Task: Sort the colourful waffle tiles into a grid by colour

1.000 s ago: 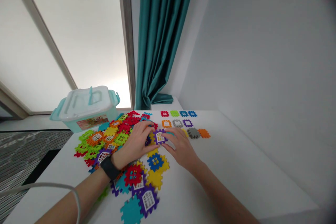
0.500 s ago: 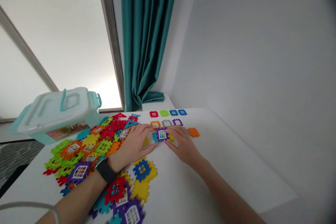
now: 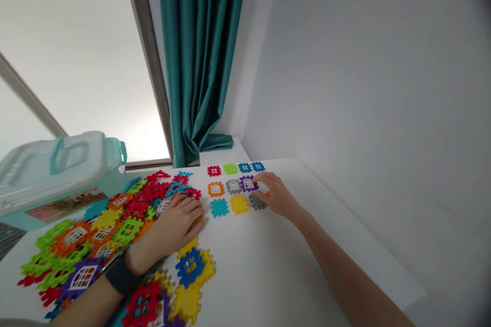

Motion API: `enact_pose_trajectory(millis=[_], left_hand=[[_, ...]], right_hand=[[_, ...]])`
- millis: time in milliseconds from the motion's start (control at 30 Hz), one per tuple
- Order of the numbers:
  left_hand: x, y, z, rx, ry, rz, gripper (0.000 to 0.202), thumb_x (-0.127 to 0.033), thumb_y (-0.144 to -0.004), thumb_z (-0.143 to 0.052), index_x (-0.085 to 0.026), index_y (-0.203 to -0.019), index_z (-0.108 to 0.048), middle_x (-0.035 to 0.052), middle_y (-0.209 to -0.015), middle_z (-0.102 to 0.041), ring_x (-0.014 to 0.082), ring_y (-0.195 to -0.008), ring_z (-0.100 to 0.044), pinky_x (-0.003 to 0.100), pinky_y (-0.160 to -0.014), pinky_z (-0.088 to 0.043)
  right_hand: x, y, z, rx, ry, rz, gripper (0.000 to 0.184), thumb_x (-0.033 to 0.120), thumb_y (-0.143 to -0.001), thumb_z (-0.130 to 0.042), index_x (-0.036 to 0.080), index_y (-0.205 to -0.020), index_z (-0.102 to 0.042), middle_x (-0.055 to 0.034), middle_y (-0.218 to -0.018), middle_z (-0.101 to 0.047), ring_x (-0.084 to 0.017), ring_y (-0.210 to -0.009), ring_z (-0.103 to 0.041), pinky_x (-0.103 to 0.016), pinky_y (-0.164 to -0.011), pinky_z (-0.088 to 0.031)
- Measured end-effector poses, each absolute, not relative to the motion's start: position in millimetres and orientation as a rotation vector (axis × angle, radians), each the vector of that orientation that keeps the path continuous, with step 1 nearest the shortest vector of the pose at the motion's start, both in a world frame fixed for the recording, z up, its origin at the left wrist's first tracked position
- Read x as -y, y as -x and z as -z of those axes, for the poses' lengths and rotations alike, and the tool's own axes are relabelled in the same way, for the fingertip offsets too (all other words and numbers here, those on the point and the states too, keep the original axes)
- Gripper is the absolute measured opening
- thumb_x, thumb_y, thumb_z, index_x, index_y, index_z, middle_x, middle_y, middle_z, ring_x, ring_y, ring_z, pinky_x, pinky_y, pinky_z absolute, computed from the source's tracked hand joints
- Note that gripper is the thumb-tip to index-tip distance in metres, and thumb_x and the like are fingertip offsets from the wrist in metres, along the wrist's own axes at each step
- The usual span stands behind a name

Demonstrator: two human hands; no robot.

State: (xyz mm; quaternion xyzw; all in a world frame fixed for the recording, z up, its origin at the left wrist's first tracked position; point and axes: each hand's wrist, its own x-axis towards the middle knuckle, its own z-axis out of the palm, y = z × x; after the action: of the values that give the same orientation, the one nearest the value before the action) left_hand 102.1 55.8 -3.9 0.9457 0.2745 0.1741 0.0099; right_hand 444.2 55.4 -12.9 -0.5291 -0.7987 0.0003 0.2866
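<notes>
The hands had moved apart; the half-open right hand point(image 3: 278, 195) touched the purple window tile point(image 3: 248, 183), now laid in the row of tiles point(image 3: 233, 186). The curled left hand's point(image 3: 180, 219) hold was unclear.

My right hand point(image 3: 276, 196) is positioned at the right end of three rows of coloured tiles point(image 3: 230, 189) on the white worktop point(image 3: 291, 250). Its index finger contacts the purple window tile point(image 3: 248, 183), and the thumb lies just beside the grey tile point(image 3: 257, 202). My left hand point(image 3: 178, 222) rests on the edge of the heap of interlocking plastic tiles point(image 3: 115, 232), near the lidded aqua storage box point(image 3: 57, 179).
</notes>
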Motion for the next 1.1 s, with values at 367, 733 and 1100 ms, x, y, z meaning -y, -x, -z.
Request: enact_pose_trajectory(millis=[367, 733, 1100], left_hand=[[-59.2, -97.3, 9.8, -0.868, -2.94, -0.496, 0.02, -0.034, -0.098, -0.053, -0.025, -0.106, -0.068, 0.0044, -0.107, -0.07, 0.0248, -0.102, -0.063, 0.043, -0.103, -0.042], [-59.4, -96.8, 9.5, -0.862, -2.931, -0.493, 0.02, -0.035, -0.098, -0.055, -0.025, -0.109, -0.068, 0.0036, -0.109, -0.071, 0.0237, -0.105, -0.064, 0.041, -0.107, -0.04], [-59.9, -96.6, 4.4, -0.842, -2.968, -0.461, 0.019, -0.036, -0.096, -0.057, -0.026, -0.107, -0.069, 0.0034, -0.11, -0.071, 0.0236, -0.104, -0.065, 0.041, -0.105, -0.041]], right_hand=[[-85.6, -471.7, 15.0, 2.236, 1.516, -0.309, 0.014, 0.017, -0.088, -0.065, 0.021, -0.101, -0.068, -0.0064, -0.11, -0.069, -0.022, -0.104, -0.064, -0.041, -0.097, -0.05], [-105.1, -480.8, 16.9, 2.313, 1.449, -0.361, 0.008, 0.019, -0.088, -0.068, 0.021, -0.096, -0.069, -0.0041, -0.102, -0.067, -0.02, -0.098, -0.064, -0.037, -0.093, -0.051], [-110.6, -484.2, 22.7, 2.403, 1.42, -0.345, 0.015, 0.016, -0.087, -0.066, 0.023, -0.099, -0.073, -0.0049, -0.105, -0.071, -0.021, -0.101, -0.065, -0.037, -0.095, -0.05]])
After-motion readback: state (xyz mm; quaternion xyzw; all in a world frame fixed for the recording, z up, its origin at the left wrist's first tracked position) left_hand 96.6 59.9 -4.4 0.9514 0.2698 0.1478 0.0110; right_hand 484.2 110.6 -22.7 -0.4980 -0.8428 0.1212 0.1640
